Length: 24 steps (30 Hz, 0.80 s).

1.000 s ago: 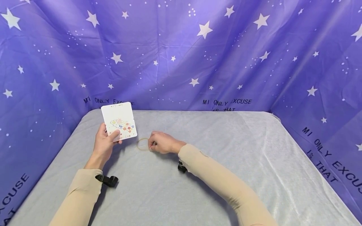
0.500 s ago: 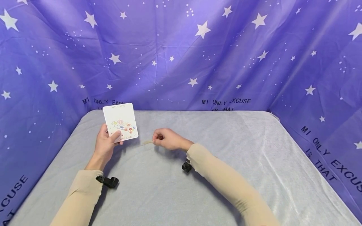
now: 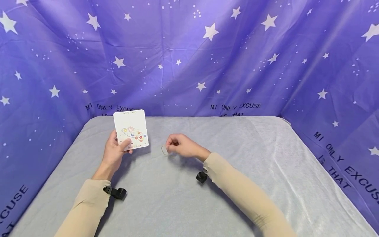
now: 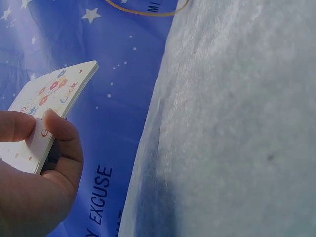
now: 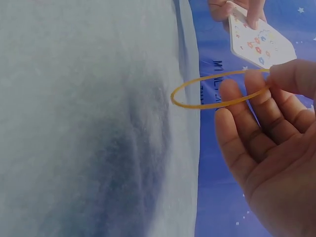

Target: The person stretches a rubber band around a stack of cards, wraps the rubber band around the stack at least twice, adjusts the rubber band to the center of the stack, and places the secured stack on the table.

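The left hand (image 3: 113,154) grips the white card (image 3: 130,122) near its low corner, maybe so most of it shows; the right hand (image 3: 186,146) pinches 1 side of the yellow band (image 5: 197,106) above the counter (image 3: 165,200), perhaps so its loop hangs open.

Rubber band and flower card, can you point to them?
Rubber band (image 5: 207,106), right wrist view: lower strand of its loop.
Flower card (image 3: 131,129), head view: printed face, near its middle.
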### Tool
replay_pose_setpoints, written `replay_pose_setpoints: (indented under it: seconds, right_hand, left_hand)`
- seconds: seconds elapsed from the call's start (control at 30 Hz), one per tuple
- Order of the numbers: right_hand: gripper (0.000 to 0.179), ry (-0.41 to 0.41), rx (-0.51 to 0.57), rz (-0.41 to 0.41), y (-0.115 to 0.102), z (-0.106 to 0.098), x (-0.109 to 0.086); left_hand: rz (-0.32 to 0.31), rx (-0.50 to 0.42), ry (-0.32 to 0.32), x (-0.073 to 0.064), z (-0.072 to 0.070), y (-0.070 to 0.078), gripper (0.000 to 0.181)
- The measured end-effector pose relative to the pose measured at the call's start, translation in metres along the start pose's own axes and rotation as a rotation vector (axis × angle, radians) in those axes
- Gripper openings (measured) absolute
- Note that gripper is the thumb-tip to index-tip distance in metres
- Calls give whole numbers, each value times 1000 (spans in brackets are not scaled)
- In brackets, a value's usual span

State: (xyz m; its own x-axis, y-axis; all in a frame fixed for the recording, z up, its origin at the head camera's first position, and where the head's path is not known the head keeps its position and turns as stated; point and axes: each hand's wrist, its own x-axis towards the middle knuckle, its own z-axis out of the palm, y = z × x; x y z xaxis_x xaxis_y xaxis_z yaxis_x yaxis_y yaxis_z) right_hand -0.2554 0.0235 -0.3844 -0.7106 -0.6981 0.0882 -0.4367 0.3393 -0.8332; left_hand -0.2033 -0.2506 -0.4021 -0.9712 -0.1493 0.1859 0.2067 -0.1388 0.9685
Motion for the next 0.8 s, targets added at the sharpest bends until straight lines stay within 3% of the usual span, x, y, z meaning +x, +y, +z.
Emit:
replay_pose_setpoints:
  seconds: [0.37, 0.8]
  right_hand:
    - [7, 36, 135, 36, 3, -7, -14]
    - [5, 92, 148, 11, 7, -20, -26]
  left_hand:
    - [-2, 23, -14, -3, 9, 2, 34]
    - [23, 110, -73, -7, 25, -3, 33]
